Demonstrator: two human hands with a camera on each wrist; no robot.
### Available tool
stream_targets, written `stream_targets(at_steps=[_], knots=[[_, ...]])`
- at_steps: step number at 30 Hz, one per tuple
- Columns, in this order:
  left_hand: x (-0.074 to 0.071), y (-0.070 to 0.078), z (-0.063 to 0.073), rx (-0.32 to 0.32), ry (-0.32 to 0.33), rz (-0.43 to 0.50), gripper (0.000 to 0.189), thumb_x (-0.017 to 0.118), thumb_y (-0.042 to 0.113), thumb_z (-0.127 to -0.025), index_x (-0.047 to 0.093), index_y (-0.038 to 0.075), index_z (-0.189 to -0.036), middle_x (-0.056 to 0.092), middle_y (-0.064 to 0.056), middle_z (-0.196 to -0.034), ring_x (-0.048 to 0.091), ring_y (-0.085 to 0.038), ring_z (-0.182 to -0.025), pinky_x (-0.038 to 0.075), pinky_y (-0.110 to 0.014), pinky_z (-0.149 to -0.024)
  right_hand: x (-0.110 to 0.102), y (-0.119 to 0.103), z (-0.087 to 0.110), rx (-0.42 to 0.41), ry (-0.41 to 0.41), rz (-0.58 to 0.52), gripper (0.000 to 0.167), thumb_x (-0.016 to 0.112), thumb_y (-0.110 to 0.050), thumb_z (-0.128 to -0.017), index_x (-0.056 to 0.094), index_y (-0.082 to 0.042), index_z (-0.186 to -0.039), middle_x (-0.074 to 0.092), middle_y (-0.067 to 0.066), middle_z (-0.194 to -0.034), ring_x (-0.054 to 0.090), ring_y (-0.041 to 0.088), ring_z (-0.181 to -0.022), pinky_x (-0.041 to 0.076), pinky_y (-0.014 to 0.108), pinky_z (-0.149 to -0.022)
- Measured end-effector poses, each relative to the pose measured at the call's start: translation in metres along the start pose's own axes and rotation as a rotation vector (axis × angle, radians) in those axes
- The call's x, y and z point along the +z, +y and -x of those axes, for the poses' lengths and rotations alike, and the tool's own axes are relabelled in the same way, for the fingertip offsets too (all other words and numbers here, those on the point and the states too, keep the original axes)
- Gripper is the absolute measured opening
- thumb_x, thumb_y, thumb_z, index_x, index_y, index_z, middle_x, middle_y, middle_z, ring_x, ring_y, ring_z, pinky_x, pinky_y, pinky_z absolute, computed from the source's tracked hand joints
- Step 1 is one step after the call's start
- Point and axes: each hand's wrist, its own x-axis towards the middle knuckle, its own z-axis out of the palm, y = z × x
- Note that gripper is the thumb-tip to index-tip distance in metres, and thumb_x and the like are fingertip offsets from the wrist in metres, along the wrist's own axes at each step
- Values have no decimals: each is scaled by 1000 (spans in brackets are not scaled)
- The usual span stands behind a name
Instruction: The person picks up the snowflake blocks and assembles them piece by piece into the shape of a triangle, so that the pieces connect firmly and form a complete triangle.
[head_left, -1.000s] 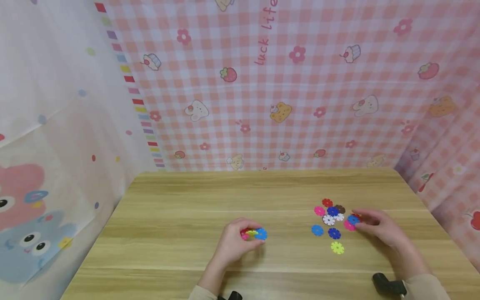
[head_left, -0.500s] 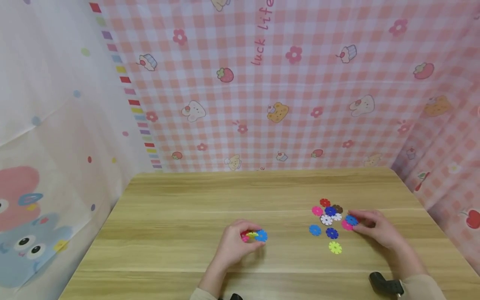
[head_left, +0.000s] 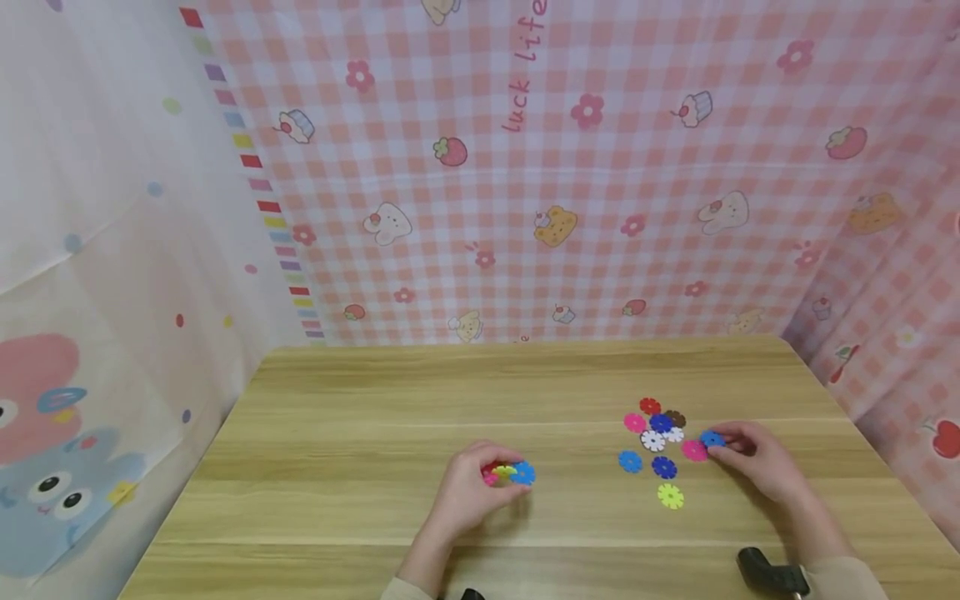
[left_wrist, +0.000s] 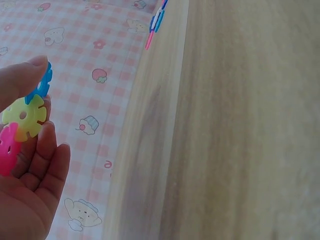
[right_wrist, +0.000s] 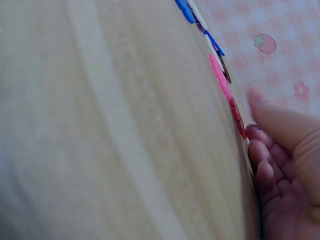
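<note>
My left hand (head_left: 476, 487) pinches a small joined chain of notched plastic snowflake discs over the left-middle of the table. The chain has a blue disc (left_wrist: 41, 85) under the thumb tip, a yellow disc (left_wrist: 24, 117) and a pink disc (left_wrist: 7, 147). A bit of red also shows by the palm in the head view. At the right side of the pile, my right hand (head_left: 761, 458) has thumb and index finger at the edge of a blue snowflake disc (head_left: 712, 439). That disc overlaps a pink disc (head_left: 694, 451). A red disc (right_wrist: 238, 119) shows near the right fingertips.
Loose discs lie on the wooden table (head_left: 360, 417) left of my right hand: red (head_left: 650, 406), white (head_left: 652, 441), light blue (head_left: 630, 462), dark blue (head_left: 663, 467), yellow (head_left: 671, 497) and several more. A checked cloth (head_left: 450, 200) hangs behind the table.
The blue disc at my right fingertips has shifted slightly right, uncovering more of the pink disc. My left hand keeps its hold on the chain and stays in place.
</note>
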Motion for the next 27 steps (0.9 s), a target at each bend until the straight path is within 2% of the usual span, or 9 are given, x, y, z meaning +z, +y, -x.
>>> stream_targets(at_steps=[3,6,9,13,18,21,25,27], knots=[[0,-1,0,3,0,-10,27,87,17,-75,76,16,-100,67,9,-98,62,-12,-94,50,-29,-85,-2,2,4,64,42,-68,43,68,-25,-96,60,7,-123,64,8,-100,52,0,-81,43,20,-70],[0,0,0,7,3,-16,27,87,17,-76,76,15,-100,67,9,-98,62,-12,-94,50,-29,-85,-4,0,8,82,74,-106,44,68,-25,-96,59,9,-123,66,9,-98,54,-3,-80,45,17,-69],[0,0,0,7,8,-17,28,87,17,-75,76,15,-101,67,8,-98,62,-13,-94,50,-29,-85,-5,-8,11,103,68,-134,47,67,-27,-96,58,9,-125,67,10,-100,56,-5,-81,46,15,-69],[0,1,0,0,13,-16,30,88,18,-75,76,13,-102,67,8,-98,62,-13,-94,50,-30,-85,-3,-30,14,119,40,-193,52,70,-30,-94,57,7,-128,67,12,-106,59,-1,-86,46,13,-74],[0,1,0,-3,20,-4,34,88,18,-73,75,12,-104,67,7,-100,62,-13,-94,50,-29,-86,10,-59,16,62,-5,-253,49,74,-19,-90,56,5,-129,66,15,-106,61,6,-87,49,17,-77],[0,3,0,1,26,2,35,88,16,-73,75,9,-105,68,6,-100,62,-14,-94,50,-29,-86,24,-72,14,-26,-24,-287,43,74,-8,-88,58,5,-126,66,14,-101,62,7,-85,52,19,-75],[-1,4,0,-1,32,9,35,88,14,-73,75,8,-105,68,5,-99,63,-14,-94,50,-28,-86,42,-86,12,-118,-46,-298,36,74,-2,-86,62,2,-120,65,10,-94,62,7,-82,54,22,-72],[-1,4,0,-4,33,9,35,88,15,-73,75,8,-105,68,5,-99,63,-14,-94,50,-28,-86,48,-94,12,-135,-68,-308,34,74,-2,-86,64,0,-119,65,8,-93,62,8,-82,54,24,-71]])
